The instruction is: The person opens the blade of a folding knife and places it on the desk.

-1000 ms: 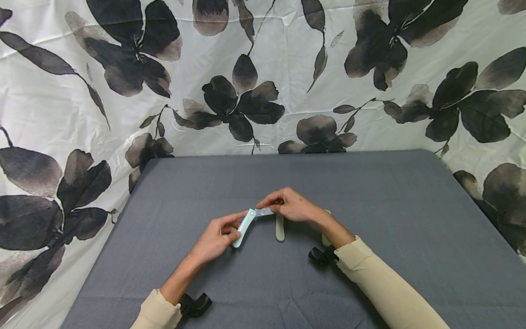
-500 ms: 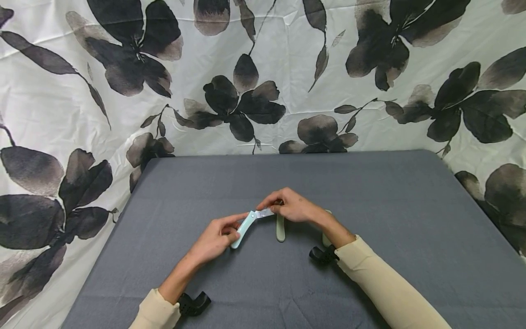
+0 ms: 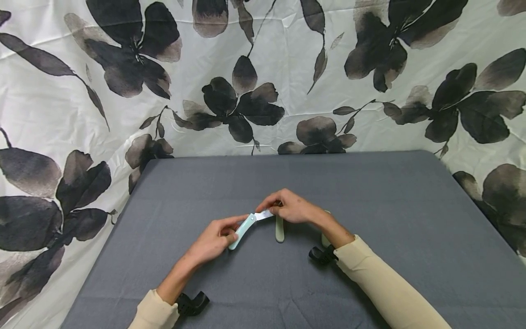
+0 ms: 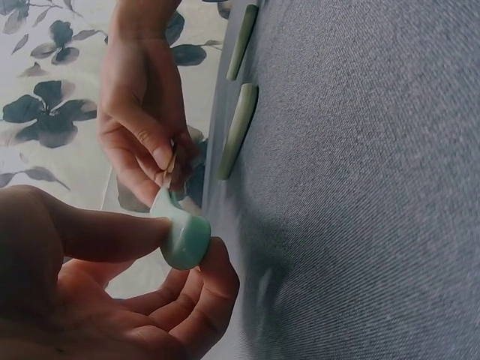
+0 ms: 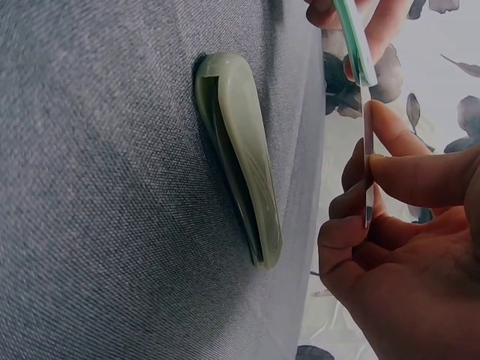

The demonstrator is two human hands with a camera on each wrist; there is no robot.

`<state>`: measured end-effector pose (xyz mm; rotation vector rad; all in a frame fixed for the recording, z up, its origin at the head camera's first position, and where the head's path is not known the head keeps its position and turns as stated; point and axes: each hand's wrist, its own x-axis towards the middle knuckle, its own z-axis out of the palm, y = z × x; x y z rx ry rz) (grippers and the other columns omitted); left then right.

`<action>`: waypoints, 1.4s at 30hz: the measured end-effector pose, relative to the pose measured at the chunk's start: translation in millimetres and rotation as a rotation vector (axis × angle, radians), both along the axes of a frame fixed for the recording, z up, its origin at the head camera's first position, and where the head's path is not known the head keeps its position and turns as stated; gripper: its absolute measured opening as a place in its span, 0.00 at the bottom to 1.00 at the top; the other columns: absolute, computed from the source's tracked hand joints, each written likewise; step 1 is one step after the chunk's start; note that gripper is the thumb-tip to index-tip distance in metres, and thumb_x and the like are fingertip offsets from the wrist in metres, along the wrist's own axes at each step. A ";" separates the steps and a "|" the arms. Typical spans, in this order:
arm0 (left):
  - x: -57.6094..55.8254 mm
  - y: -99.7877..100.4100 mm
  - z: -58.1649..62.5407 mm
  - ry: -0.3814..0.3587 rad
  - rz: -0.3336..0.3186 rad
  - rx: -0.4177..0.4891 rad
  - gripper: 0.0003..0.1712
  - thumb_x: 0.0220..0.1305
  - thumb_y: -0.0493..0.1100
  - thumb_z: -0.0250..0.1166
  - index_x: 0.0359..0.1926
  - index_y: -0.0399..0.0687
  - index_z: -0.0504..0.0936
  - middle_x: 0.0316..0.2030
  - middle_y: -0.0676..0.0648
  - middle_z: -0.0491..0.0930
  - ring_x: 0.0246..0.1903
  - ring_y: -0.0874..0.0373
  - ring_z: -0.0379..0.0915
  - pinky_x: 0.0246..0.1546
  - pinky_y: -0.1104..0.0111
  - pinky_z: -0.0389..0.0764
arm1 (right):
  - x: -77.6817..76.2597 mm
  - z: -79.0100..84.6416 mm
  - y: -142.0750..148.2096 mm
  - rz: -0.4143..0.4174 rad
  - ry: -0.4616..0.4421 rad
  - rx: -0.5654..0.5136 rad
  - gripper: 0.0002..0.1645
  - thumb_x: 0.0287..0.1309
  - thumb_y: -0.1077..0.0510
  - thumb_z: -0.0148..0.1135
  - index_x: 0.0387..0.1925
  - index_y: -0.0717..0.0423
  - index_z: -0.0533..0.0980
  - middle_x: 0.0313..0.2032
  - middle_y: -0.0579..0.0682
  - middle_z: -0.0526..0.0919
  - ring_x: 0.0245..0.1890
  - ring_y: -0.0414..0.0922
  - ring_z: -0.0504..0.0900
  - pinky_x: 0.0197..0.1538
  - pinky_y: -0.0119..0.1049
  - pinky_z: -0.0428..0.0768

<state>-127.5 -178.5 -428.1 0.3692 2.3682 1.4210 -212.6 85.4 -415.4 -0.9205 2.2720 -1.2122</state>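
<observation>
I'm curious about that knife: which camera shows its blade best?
The right wrist view: there the blade appears largest, though edge-on, pinched by the right hand. The head view shows its broad side, small and partly hidden; the left wrist view gives at most a sliver beyond the handle.

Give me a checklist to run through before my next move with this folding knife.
1. Left grip on the mint handle: ok.
2. Right grip on the blade: ok, pinching it.
3. Blade in line with the mint handle: not ok, it stands at an angle.
4. Right fingers clear of the sharp edge: cannot tell.
5. Mint handle off the table: ok, apart in the left wrist view.
6. Green handle beneath the right grip folded: ok, no blade sticks out.
</observation>
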 end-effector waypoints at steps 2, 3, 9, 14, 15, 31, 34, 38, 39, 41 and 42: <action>-0.3 -0.8 0.2 0.004 -0.010 -0.009 0.33 0.68 0.30 0.56 0.73 0.51 0.75 0.48 0.36 0.86 0.37 0.54 0.80 0.40 0.67 0.77 | 0.0 -0.2 -0.4 0.003 0.001 0.000 0.21 0.70 0.71 0.53 0.52 0.55 0.87 0.52 0.55 0.90 0.53 0.52 0.84 0.53 0.36 0.79; -0.5 -1.0 0.2 0.005 -0.014 -0.013 0.32 0.69 0.30 0.56 0.72 0.51 0.75 0.48 0.36 0.86 0.37 0.54 0.80 0.39 0.67 0.77 | -0.1 -0.4 -0.6 0.005 0.002 0.001 0.21 0.70 0.71 0.53 0.51 0.56 0.87 0.52 0.55 0.90 0.53 0.52 0.84 0.53 0.36 0.79; -0.4 -2.0 0.6 0.007 -0.037 -0.043 0.31 0.70 0.30 0.56 0.72 0.50 0.75 0.48 0.37 0.86 0.36 0.56 0.78 0.38 0.68 0.76 | 0.2 -1.6 -1.3 0.013 -0.003 0.026 0.21 0.71 0.71 0.53 0.52 0.55 0.87 0.53 0.54 0.89 0.53 0.51 0.84 0.53 0.36 0.79; -0.1 -3.0 1.4 0.011 -0.065 -0.043 0.32 0.70 0.29 0.55 0.72 0.50 0.76 0.47 0.37 0.86 0.35 0.55 0.78 0.38 0.69 0.75 | -0.2 -1.9 -1.2 0.021 -0.013 0.041 0.21 0.71 0.71 0.52 0.52 0.54 0.87 0.53 0.54 0.88 0.52 0.49 0.84 0.52 0.35 0.79; -0.2 -3.0 1.5 0.012 -0.069 -0.044 0.32 0.70 0.29 0.55 0.72 0.50 0.76 0.47 0.37 0.86 0.35 0.55 0.78 0.38 0.69 0.75 | -0.4 -1.9 -1.1 0.022 -0.014 0.042 0.21 0.71 0.71 0.52 0.52 0.54 0.87 0.53 0.54 0.88 0.52 0.49 0.84 0.52 0.35 0.79; -1.4 -1.2 1.8 0.010 -0.098 -0.063 0.32 0.67 0.29 0.55 0.72 0.47 0.76 0.47 0.37 0.86 0.35 0.58 0.76 0.37 0.70 0.75 | -1.4 -3.9 -0.4 0.051 -0.020 0.040 0.21 0.71 0.71 0.52 0.50 0.54 0.88 0.49 0.54 0.88 0.43 0.43 0.78 0.45 0.32 0.76; -1.6 -2.0 2.4 0.013 -0.110 -0.059 0.32 0.68 0.29 0.56 0.72 0.45 0.76 0.48 0.36 0.86 0.35 0.58 0.77 0.36 0.70 0.75 | -1.8 -4.4 -0.6 0.058 -0.023 0.038 0.22 0.70 0.72 0.52 0.50 0.54 0.88 0.49 0.54 0.88 0.42 0.42 0.78 0.45 0.31 0.76; -1.7 -2.5 3.1 0.010 -0.123 -0.050 0.31 0.69 0.29 0.56 0.72 0.45 0.75 0.49 0.35 0.86 0.36 0.57 0.77 0.37 0.69 0.76 | -2.2 -5.0 -1.0 0.067 -0.031 0.034 0.22 0.70 0.72 0.51 0.50 0.55 0.88 0.49 0.54 0.88 0.42 0.42 0.79 0.45 0.31 0.77; -1.8 -2.5 3.4 0.009 -0.125 -0.052 0.31 0.69 0.29 0.56 0.72 0.45 0.75 0.49 0.35 0.86 0.36 0.57 0.77 0.37 0.69 0.76 | -2.2 -5.1 -1.1 0.068 -0.032 0.033 0.22 0.70 0.73 0.51 0.50 0.55 0.88 0.49 0.55 0.88 0.42 0.42 0.79 0.46 0.31 0.78; -1.8 -2.6 3.9 0.007 -0.129 -0.056 0.31 0.70 0.30 0.56 0.72 0.45 0.75 0.50 0.35 0.86 0.36 0.56 0.78 0.37 0.69 0.76 | -2.2 -5.4 -1.3 0.067 -0.034 0.035 0.22 0.70 0.73 0.51 0.49 0.55 0.88 0.49 0.55 0.88 0.42 0.42 0.79 0.46 0.31 0.78; -1.8 -2.8 3.9 0.006 -0.131 -0.059 0.31 0.70 0.30 0.56 0.72 0.45 0.75 0.50 0.35 0.86 0.36 0.56 0.78 0.37 0.69 0.76 | -2.2 -5.7 -1.4 0.066 -0.033 0.037 0.22 0.70 0.73 0.50 0.49 0.55 0.88 0.49 0.55 0.88 0.42 0.42 0.79 0.46 0.31 0.77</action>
